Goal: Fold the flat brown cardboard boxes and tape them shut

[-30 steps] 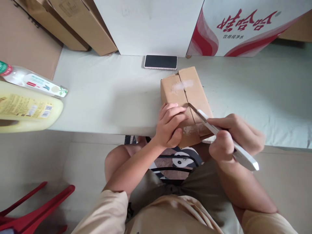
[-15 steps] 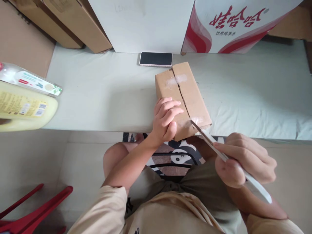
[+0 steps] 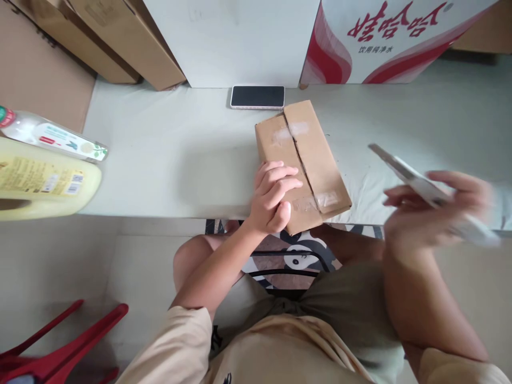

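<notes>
Cardboard box sits at the near edge of the pale-covered table, set at a slant, with a dark seam running lengthwise along its top and a strip of clear tape across each end (both look wrinkled). The left hand lies on the left part of the top, fingers extended and lightly bent, thumb apart from them, not clamped around anything. Well apart from it, to the right of the box, the right hand is closed around a white-handled knife, whose blade points up and to the left, clear of the cardboard; this hand is partly blurred. A phone, dark screen up, lies just beyond the box, in front of a large white panel. Right of that stands a white carton with red lettering. At the far left are a clear bottle and a yellow jug, side by side, with brown cartons behind them.
</notes>
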`<state>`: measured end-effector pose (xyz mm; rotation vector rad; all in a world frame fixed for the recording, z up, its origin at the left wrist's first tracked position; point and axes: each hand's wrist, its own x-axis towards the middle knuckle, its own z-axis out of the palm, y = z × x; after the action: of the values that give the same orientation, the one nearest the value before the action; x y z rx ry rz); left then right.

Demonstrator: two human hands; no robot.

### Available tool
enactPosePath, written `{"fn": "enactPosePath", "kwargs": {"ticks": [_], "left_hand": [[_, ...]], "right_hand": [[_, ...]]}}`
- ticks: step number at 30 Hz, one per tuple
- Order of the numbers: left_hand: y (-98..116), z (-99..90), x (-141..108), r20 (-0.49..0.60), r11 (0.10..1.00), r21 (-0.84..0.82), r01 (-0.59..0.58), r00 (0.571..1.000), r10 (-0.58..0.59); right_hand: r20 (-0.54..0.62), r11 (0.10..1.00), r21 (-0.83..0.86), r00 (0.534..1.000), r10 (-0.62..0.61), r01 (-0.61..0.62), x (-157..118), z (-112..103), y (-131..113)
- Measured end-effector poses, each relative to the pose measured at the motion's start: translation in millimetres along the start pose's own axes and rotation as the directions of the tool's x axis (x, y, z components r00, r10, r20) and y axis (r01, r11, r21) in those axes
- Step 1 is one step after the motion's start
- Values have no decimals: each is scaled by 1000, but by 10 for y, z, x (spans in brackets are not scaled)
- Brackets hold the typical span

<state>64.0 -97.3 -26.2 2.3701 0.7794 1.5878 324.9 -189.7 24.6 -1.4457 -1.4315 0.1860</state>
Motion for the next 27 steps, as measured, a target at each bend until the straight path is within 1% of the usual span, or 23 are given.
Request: {"fn": "enactPosePath", "kwargs": {"ticks": [1, 2, 3, 4, 5, 7, 9, 11, 13, 15, 16, 18, 19, 20, 21, 23, 25, 26, 27], "left_hand": [[-11, -6, 1, -1, 1000, -9, 0, 1000, 0], [-21, -13, 0, -2, 1000, -19, 2, 1000, -2], [-29, -20, -2, 0, 1000, -31, 5, 1000, -5], [-35, -27, -6, 1, 999, -45, 8, 1000, -8], [-40, -35, -10, -1, 998, -63, 9, 1000, -9], [-50, -58, -17, -11, 996, -84, -1, 1000, 0], [-71, -101, -15, -10, 996, -84, -18, 1000, 17], [-118, -172, -2, 25, 995, -98, -6, 1000, 9], [-199, -270, 21, 91, 989, -137, 46, 995, -34], [-311, -378, 39, 157, 977, -178, 115, 984, -87], [-375, -431, 43, 175, 971, -193, 141, 979, -108], [-501, -522, 35, 148, 944, -219, 246, 965, -217], [-559, -560, 24, 124, 919, -237, 317, 947, -295], [-608, -593, 10, 107, 882, -259, 394, 919, -380], [-649, -622, -7, 104, 834, -289, 470, 881, -461], [-702, -664, -39, 135, 725, -345, 597, 795, -591], [-724, -684, -67, 162, 639, -383, 668, 729, -665], [-729, -685, -79, 161, 612, -394, 685, 707, -688], [-734, -682, -90, 147, 599, -403, 692, 695, -704]], "right_hand": [[-53, 999, -48, 999, 4, -7, 16, 151, 97], [-69, 994, -110, 998, 8, -15, 30, 296, 190], [-31, 982, -185, 999, 21, -26, 43, 425, 278], [31, 967, -253, 999, 41, -32, 56, 533, 360], [113, 950, -311, 991, 74, -35, 68, 620, 434], [188, 912, -406, 971, 147, -60, 93, 735, 546], [220, 865, -493, 947, 233, -98, 115, 798, 600], [253, 817, -565, 917, 309, -119, 129, 830, 602], [283, 786, -607, 891, 354, -120, 130, 838, 578], [296, 771, -628, 884, 361, -104, 116, 823, 549], [298, 765, -637, 885, 358, -95, 104, 810, 538], [314, 763, -643, 884, 346, -70, 75, 781, 520], [336, 771, -635, 880, 336, -52, 59, 770, 513], [366, 786, -618, 874, 321, -30, 43, 762, 506], [405, 807, -591, 864, 299, -2, 29, 759, 500], [493, 861, -506, 837, 236, 54, 8, 769, 490], [557, 920, -385, 814, 162, 80, 1, 797, 485], [574, 946, -313, 810, 122, 80, 3, 817, 484], [581, 968, -238, 810, 82, 73, 8, 840, 485]]}}
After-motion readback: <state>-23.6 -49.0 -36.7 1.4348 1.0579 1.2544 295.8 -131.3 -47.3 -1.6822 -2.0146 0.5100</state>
